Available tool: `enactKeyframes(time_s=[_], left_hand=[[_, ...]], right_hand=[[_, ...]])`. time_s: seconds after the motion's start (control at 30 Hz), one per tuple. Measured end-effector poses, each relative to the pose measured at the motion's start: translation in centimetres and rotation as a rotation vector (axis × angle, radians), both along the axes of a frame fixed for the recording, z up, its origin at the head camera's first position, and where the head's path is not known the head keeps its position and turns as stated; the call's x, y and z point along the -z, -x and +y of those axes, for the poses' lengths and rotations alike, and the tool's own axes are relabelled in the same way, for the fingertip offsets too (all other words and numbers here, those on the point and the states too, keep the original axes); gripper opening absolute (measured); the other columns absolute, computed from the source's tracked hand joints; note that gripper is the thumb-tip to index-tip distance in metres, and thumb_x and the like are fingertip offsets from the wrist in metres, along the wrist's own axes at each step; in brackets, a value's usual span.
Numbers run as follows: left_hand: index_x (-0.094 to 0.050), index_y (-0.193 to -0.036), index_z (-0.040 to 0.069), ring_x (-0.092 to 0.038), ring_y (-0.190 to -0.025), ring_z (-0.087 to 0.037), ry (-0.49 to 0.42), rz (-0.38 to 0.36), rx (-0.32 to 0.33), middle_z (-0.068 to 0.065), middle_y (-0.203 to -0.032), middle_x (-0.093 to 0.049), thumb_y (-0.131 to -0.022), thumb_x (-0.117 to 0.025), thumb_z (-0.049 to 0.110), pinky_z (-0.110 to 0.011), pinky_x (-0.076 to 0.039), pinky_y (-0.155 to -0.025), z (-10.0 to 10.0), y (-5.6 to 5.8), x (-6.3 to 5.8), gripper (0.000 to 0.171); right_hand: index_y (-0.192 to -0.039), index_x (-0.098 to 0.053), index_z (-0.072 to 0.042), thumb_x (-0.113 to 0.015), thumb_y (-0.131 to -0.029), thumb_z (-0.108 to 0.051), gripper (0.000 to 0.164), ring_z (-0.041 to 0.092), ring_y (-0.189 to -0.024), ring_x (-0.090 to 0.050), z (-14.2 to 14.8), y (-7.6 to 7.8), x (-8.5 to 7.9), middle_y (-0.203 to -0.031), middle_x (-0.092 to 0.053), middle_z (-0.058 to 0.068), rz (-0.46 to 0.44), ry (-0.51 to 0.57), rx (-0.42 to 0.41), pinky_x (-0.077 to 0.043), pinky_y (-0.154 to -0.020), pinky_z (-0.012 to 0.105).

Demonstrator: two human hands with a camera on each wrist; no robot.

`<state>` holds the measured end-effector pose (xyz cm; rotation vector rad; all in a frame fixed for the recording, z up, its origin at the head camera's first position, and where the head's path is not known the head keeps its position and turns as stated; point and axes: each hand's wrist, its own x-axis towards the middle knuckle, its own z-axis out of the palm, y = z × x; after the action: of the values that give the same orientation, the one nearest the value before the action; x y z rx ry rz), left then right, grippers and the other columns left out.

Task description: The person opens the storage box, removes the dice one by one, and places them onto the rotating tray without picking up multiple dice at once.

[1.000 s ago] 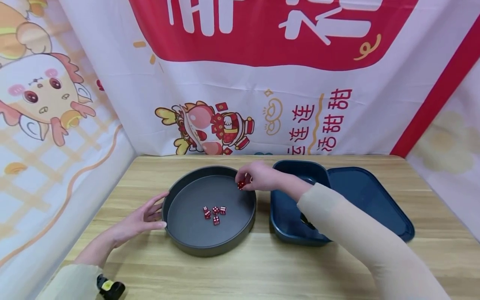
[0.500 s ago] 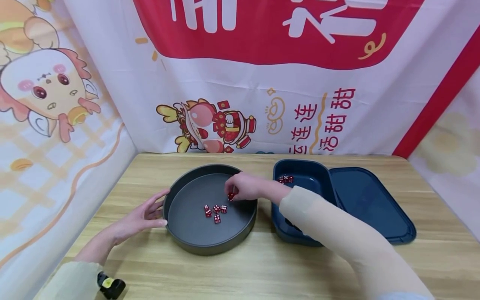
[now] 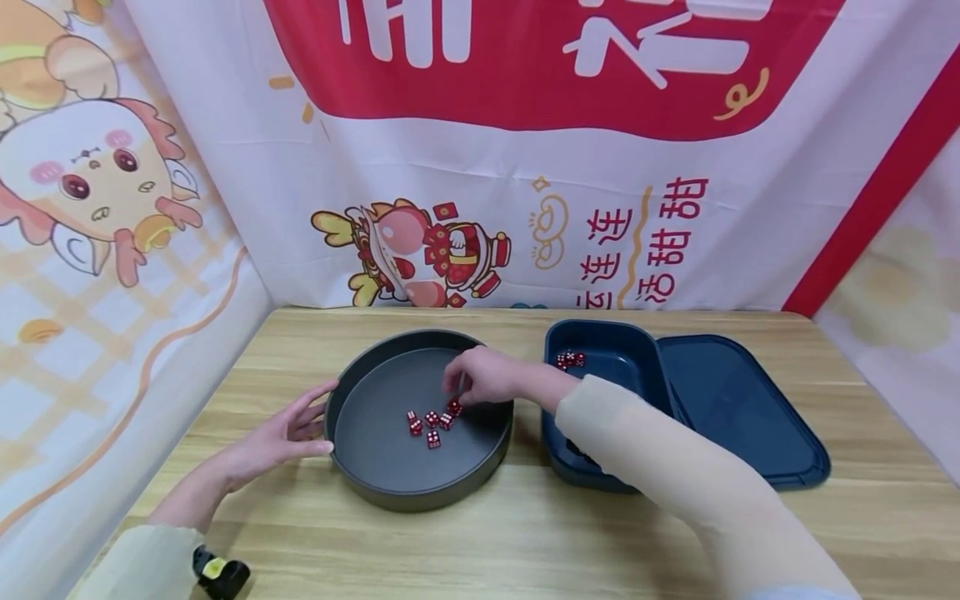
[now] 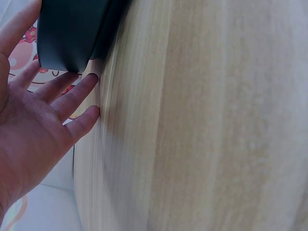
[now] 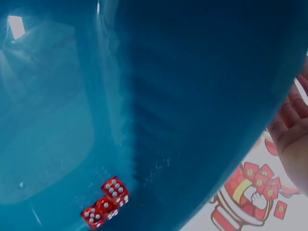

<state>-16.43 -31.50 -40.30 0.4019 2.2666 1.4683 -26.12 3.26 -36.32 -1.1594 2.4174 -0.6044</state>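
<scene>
A round dark grey pan (image 3: 397, 471) rests on the table with several red dice (image 3: 432, 419) lying close together inside. My right hand (image 3: 483, 375) reaches over its right rim. Thumb and fingers pinch one more red die (image 3: 454, 407) low at the pan floor, beside the others. Partly hidden fingers make the exact contact hard to see. At the pan's left side, my left hand (image 3: 277, 437) spreads its fingers and thumb against the outer wall. In the left wrist view those fingers (image 4: 79, 96) are nearly straight beside the dark pan wall (image 4: 70, 36).
Right of the pan stands a dark blue box (image 3: 555, 454) with several red dice (image 5: 107, 204) in its far left corner. My right forearm crosses over it. A dark blue lid (image 3: 738, 400) lies beside it. A printed cloth (image 3: 480, 167) hangs behind the wooden table (image 3: 480, 542).
My right hand has moved left and down into the pan, bringing its die from near the right rim to the dice on the floor. The left hand stays at the pan's side.
</scene>
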Motion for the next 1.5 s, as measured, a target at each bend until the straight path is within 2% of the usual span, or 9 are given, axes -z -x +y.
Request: enactKeyframes(time_s=[0.17,0.5,0.73,1.0,1.5], left_hand=[[-0.011,-0.157,0.017,-0.020,-0.137,-0.052,0.007,0.000,-0.005,-0.031,-0.156,-0.010,-0.092,-0.067,0.015,-0.062,-0.028,-0.105,0.0,0.0,0.0,0.086],[-0.009,-0.157,0.016,-0.017,-0.138,-0.052,0.004,-0.004,-0.005,-0.032,-0.155,-0.010,-0.093,-0.066,0.013,-0.063,-0.026,-0.105,0.1,-0.1,0.0,0.086],[-0.008,-0.157,0.015,-0.017,-0.138,-0.051,-0.004,-0.006,0.001,-0.032,-0.155,-0.010,-0.094,-0.065,0.012,-0.062,-0.026,-0.105,0.1,-0.2,0.1,0.085],[-0.009,-0.157,0.015,-0.017,-0.138,-0.051,-0.003,-0.015,-0.005,-0.032,-0.155,-0.010,-0.093,-0.066,0.013,-0.061,-0.027,-0.105,0.2,-0.2,0.1,0.085],[-0.007,-0.157,0.014,-0.018,-0.138,-0.051,0.002,-0.020,-0.003,-0.031,-0.156,-0.009,-0.094,-0.065,0.013,-0.061,-0.027,-0.105,0.2,-0.1,0.0,0.085]], right_hand=[[-0.112,-0.069,-0.007,-0.069,-0.090,-0.006,0.022,0.015,-0.088,-0.060,1.5,0.0,-0.9,-0.106,-0.066,0.003,-0.032,0.036,0.032,-0.052,-0.077,0.024],[-0.108,-0.069,-0.011,-0.071,-0.089,-0.008,0.018,0.013,-0.091,-0.061,5.3,-0.1,-3.4,-0.104,-0.067,0.002,0.041,0.071,0.065,-0.052,-0.083,0.029],[-0.105,-0.070,-0.005,-0.071,-0.088,-0.002,0.018,0.015,-0.090,-0.064,8.2,-0.2,-4.0,-0.102,-0.067,0.005,0.048,0.131,0.065,-0.053,-0.084,0.037],[-0.104,-0.070,-0.009,-0.071,-0.087,-0.003,0.018,0.014,-0.083,-0.065,11.6,0.0,-3.5,-0.098,-0.067,0.001,0.073,0.137,0.143,-0.055,-0.069,0.027],[-0.109,-0.069,-0.003,-0.070,-0.088,-0.004,0.021,0.017,-0.086,-0.061,16.6,1.1,-0.7,-0.101,-0.068,0.010,0.097,0.093,0.250,-0.053,-0.077,0.036]])
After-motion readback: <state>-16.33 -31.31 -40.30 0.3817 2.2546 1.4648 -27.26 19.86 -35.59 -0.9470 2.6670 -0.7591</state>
